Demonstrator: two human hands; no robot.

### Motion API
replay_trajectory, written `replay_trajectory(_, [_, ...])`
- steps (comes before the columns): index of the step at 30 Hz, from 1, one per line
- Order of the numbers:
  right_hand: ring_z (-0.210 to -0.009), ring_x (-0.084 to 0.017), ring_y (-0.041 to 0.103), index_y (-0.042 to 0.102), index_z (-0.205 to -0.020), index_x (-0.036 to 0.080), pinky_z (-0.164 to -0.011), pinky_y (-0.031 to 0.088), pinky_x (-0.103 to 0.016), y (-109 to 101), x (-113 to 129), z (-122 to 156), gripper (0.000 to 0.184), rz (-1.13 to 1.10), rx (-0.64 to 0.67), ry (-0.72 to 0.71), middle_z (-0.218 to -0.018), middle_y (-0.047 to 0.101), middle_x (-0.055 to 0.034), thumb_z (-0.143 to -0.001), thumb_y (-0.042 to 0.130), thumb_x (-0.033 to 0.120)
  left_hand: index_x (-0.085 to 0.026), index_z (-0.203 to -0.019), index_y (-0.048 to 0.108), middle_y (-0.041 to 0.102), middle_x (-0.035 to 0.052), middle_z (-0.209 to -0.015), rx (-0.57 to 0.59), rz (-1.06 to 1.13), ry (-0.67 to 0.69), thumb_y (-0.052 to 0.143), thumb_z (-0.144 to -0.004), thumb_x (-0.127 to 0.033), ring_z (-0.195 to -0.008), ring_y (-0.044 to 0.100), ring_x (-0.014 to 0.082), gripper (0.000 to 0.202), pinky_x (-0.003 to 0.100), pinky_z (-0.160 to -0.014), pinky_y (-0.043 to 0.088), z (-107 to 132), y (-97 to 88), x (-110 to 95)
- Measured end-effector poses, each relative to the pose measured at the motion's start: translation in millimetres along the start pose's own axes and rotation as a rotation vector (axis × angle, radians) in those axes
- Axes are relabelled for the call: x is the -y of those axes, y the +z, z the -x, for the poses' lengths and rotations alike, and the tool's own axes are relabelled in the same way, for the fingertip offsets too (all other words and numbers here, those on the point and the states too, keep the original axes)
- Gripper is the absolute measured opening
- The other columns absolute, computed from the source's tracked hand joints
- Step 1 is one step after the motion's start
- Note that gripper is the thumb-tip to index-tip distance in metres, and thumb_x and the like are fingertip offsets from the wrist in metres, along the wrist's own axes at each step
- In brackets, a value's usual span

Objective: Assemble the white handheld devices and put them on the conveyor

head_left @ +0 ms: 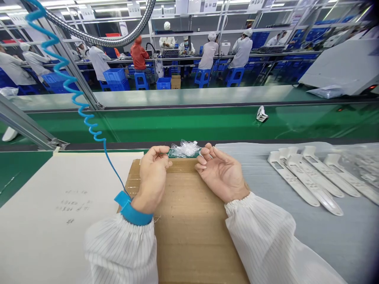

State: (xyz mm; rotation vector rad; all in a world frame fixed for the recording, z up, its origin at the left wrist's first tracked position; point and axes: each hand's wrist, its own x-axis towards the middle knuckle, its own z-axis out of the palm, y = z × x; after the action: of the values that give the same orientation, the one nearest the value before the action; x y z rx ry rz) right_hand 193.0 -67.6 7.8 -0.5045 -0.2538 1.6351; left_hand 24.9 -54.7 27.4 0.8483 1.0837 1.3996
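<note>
The left hand and right hand hang apart and open over cardboard. A crumpled plastic bag lies between them (at the bench's far edge).

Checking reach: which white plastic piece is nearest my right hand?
The leftmost white plastic piece, closest to the right hand; the other pieces lie farther right on the grey sheet.

Factory assembly floor. Green conveyor belt along bench; rows of workers in white caps and smocks, on blue stools; blue crates; anti-static wrist strap, coiled blue cord at nearest left hand.
</note>
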Motion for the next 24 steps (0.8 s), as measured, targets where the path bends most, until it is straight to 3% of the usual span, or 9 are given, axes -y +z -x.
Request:
replay_trajectory(11, [-0.061, -0.010, 0.050, 0.065, -0.089, 0.019, -0.055, 0.046, -0.023, 0.6, -0.6, 0.7, 0.005, 0.007, -0.001, 0.001, -0.079, 0.061, 0.0019, -0.084, 0.064, 0.020, -0.017, -0.079, 0.064, 0.059, -0.0002, -0.087, -0.009, -0.101, 0.013, 0.056, -0.054, -0.007, -0.078, 0.048, 0.0108, 0.028, 0.025, -0.070, 0.038, 1.5, -1.7, -0.2])
replay_trajectory(24, [-0.060, -0.010, 0.049, 0.065, -0.088, 0.020, -0.055, 0.045, -0.023, 1.9, -0.3, 1.5, 0.004, 0.010, -0.012, 0.002, -0.078, 0.062, 0.0022, -0.084, 0.065, 0.020, -0.016, -0.078, 0.062, 0.059, -0.0003, -0.087, 0.013, -0.039, 0.042, 0.063, -0.056, -0.007, -0.077, 0.050, 0.0099, 0.024, 0.026, -0.072, 0.040, 0.4, -0.8, -1.1])
